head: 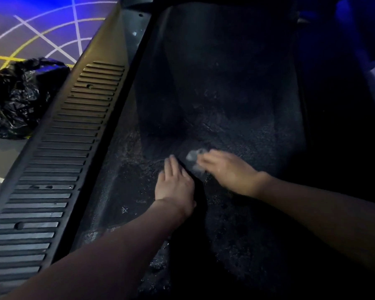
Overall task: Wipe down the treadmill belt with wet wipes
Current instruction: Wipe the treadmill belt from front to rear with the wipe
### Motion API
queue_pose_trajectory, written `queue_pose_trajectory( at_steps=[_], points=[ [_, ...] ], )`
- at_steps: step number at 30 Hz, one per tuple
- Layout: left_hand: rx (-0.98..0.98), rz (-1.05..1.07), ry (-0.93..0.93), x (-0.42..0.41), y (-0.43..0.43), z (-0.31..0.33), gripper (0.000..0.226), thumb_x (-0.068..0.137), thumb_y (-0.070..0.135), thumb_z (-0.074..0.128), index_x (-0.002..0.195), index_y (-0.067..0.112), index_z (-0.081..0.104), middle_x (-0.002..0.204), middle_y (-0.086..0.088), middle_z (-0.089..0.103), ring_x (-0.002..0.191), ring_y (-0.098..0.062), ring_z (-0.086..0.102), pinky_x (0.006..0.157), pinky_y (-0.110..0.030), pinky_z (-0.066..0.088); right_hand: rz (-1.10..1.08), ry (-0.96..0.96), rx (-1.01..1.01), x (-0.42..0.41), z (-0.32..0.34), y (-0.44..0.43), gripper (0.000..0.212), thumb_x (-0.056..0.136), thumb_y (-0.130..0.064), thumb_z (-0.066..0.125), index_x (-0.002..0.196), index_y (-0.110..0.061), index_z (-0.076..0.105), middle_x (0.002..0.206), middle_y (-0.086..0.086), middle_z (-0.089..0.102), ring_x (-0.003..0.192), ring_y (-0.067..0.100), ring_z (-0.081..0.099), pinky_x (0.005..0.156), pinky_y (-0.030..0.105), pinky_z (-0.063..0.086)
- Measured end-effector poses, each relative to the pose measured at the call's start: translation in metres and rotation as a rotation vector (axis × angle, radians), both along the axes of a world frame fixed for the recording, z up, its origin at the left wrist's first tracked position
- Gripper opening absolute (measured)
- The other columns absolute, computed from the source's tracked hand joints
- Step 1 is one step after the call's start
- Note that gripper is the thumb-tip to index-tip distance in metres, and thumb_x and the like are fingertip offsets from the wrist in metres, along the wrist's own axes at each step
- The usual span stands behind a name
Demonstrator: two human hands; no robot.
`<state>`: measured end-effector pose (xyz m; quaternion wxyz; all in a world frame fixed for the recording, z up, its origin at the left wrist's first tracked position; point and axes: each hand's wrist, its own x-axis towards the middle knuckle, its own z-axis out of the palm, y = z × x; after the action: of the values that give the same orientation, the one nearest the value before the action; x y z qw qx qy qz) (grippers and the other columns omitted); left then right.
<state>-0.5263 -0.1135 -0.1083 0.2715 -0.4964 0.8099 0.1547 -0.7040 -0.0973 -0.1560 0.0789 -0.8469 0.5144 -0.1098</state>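
Left hand (pixel 174 185) lying flat, fingers straight, bracing on belt (pixel 247 126), likely steadying lean. Right hand (pixel 227 172) clutching crumpled wipe (pixel 194 158), pressing it down, probably scrubbing speckled patch.

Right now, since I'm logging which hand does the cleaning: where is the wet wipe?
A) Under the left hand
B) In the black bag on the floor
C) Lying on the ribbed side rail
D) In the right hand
D: the right hand grips the crumpled wet wipe against the treadmill belt, while the left hand rests flat beside it, holding nothing.
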Motion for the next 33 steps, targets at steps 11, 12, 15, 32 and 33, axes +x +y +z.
queue_pose_trajectory(
  at_steps=[11, 12, 15, 32, 33],
  points=[
    [0.131, 0.097, 0.063, -0.024, 0.015, 0.009, 0.11, 0.085, 0.049, 0.065, 0.151, -0.006, -0.003, 0.156, -0.03, -0.015, 0.146, -0.044, -0.008, 0.118, -0.051, 0.014, -0.216, 0.029, 0.054, -0.033, 0.001, 0.009, 0.045, 0.089, 0.002, 0.039, 0.125, -0.008, 0.064, 0.132, 0.01, 0.06, 0.112, 0.027, 0.057, 0.093, 0.038, 0.047],
    [0.167, 0.127, 0.069, -0.029, 0.018, 0.009, 0.119, 0.08, 0.055, 0.068, 0.151, -0.005, -0.006, 0.155, -0.031, -0.019, 0.145, -0.046, -0.013, 0.119, -0.053, 0.01, -0.349, -0.006, 0.047, -0.041, -0.003, 0.005, 0.043, 0.09, 0.007, 0.042, 0.126, -0.004, 0.063, 0.131, 0.014, 0.059, 0.118, 0.03, 0.055, 0.097, 0.04, 0.044],
    [0.196, 0.177, 0.059, -0.04, 0.027, 0.003, 0.137, 0.07, 0.06, 0.077, 0.148, -0.006, -0.015, 0.15, -0.036, -0.028, 0.14, -0.051, -0.023, 0.117, -0.061, 0.002, -0.269, -0.052, 0.019, -0.027, 0.0, 0.022, 0.043, 0.085, 0.012, 0.051, 0.121, -0.007, 0.067, 0.132, 0.009, 0.059, 0.115, 0.02, 0.05, 0.097, 0.034, 0.046],
    [0.032, -0.233, 0.065, -0.049, 0.04, 0.0, 0.102, 0.088, 0.04, 0.064, 0.15, -0.008, -0.001, 0.156, -0.03, -0.016, 0.147, -0.041, -0.011, 0.121, -0.047, 0.011, -0.288, -0.029, 0.064, -0.069, 0.004, 0.045, 0.022, 0.097, -0.013, 0.048, 0.107, -0.014, 0.067, 0.105, 0.006, 0.063, 0.097, 0.025, 0.059, 0.085, 0.049, 0.052],
    [0.038, -0.239, 0.053, -0.05, 0.04, 0.002, 0.102, 0.088, 0.04, 0.066, 0.15, -0.008, 0.0, 0.156, -0.03, -0.015, 0.147, -0.042, -0.01, 0.12, -0.048, 0.012, -0.42, -0.05, 0.072, -0.075, 0.006, 0.041, 0.019, 0.097, -0.008, 0.052, 0.109, -0.015, 0.066, 0.104, 0.003, 0.06, 0.097, 0.023, 0.058, 0.083, 0.049, 0.052]
  ],
)
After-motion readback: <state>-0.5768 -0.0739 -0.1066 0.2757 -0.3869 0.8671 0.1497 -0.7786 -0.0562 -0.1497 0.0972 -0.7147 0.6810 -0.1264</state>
